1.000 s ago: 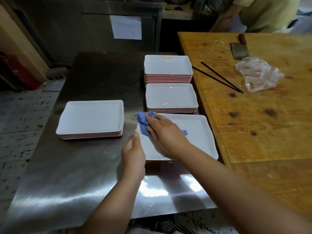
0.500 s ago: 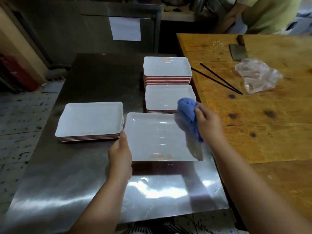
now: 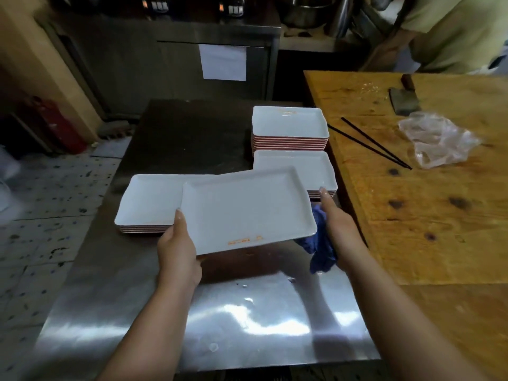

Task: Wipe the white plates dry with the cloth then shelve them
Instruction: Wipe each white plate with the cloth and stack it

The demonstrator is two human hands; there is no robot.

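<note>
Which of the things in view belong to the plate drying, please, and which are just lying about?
Part of the job: held plate, blue cloth, left stack, near right stack, far right stack.

Lying about: chopsticks, cleaver, plastic bag, fire extinguisher.

Both forearms extend fwd from bottom of frame, bare. Left hand (image 3: 178,250) grips near-left corner of the plate (image 3: 247,210): thumb on top along left edge, fingers underneath, not visible. Right hand (image 3: 336,224) holds right edge of plate, index finger extended fwd, the blue cloth (image 3: 320,243) bunched under palm.
</note>
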